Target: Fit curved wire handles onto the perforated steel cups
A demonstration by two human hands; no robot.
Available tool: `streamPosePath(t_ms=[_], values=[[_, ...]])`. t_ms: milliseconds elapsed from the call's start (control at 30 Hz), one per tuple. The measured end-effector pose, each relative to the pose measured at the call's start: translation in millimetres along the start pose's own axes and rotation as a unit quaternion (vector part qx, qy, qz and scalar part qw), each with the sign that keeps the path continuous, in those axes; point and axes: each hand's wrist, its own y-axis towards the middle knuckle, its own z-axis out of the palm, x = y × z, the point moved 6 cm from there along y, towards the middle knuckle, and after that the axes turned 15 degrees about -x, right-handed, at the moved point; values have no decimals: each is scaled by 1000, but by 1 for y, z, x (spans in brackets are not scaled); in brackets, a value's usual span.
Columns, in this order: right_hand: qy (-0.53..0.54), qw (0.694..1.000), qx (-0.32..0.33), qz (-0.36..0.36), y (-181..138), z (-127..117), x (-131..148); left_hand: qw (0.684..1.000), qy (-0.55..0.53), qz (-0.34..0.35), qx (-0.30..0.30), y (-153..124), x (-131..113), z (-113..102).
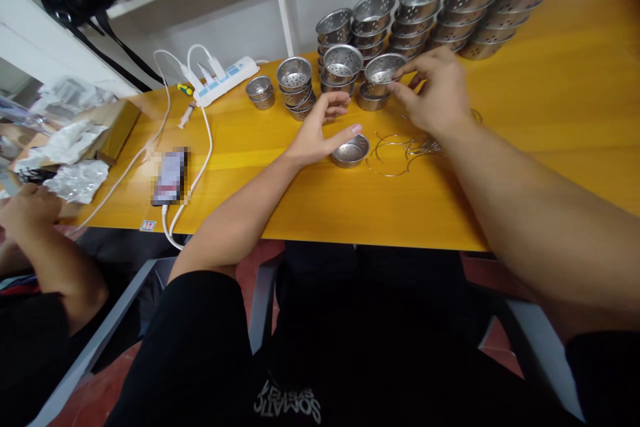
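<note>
At the upper right of centre, the right hand [437, 90] appears to grip the near-right rim of a round, perforated silver-metal cup [384, 73] between thumb and forefinger. This cup sits on a matching lower metal cup [371, 101], and lies directly to the left of the right hand's fingertips, its open mouth facing up. Being round, it has no long side axis; its depth runs roughly upright.

At the centre of the frame, the left hand [316, 135] is spread, fingers loosely curled and thumb stretched rightward, gripping nothing. The thumb reaches over a single shallow perforated metal cup [351, 152] on the yellow wooden tabletop [310, 213]; whether it touches the rim cannot be told. The left hand is the nearer one to this single cup, while the right is clearly nearer to the pinched cup.

Just right of the single cup lie tangled, thin silver-coloured wire loops [424, 147], below the right hand. Tall stacks of perforated metal cups [415, 10] stand behind, across the upper right.
</note>
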Motion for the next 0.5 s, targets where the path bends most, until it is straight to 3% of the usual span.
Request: streamPosePath(t_ms=[500], values=[[4, 999, 20, 27, -3, 21, -11, 999, -38, -4, 23, -2, -19, -4]])
